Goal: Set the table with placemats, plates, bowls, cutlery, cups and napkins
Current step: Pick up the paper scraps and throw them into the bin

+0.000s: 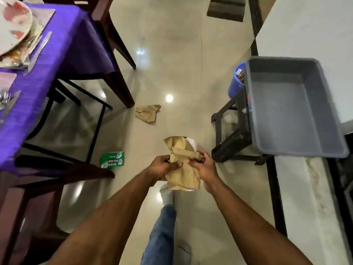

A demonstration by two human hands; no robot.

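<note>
I hold a crumpled brown paper wrapping point(181, 169) over the floor, with something white point(192, 145) showing behind its top edge. My left hand point(162, 167) grips the paper's left side and my right hand point(202, 163) pinches a fold on its right. At the far left stands the table under a purple cloth point(57, 54). On it lie a patterned plate point(13, 22) on a placemat point(44, 15), a knife point(39, 52) beside it, and more cutlery point(5, 102) at the left edge.
Another crumpled brown paper point(148, 113) and a green carton point(112, 159) lie on the tiled floor. Dark wooden chairs point(114, 41) stand by the table. A grey plastic tub point(292, 106) sits on a dark stool point(233, 138) at the right, beside a blue bin point(236, 81) and a white counter point(305, 25).
</note>
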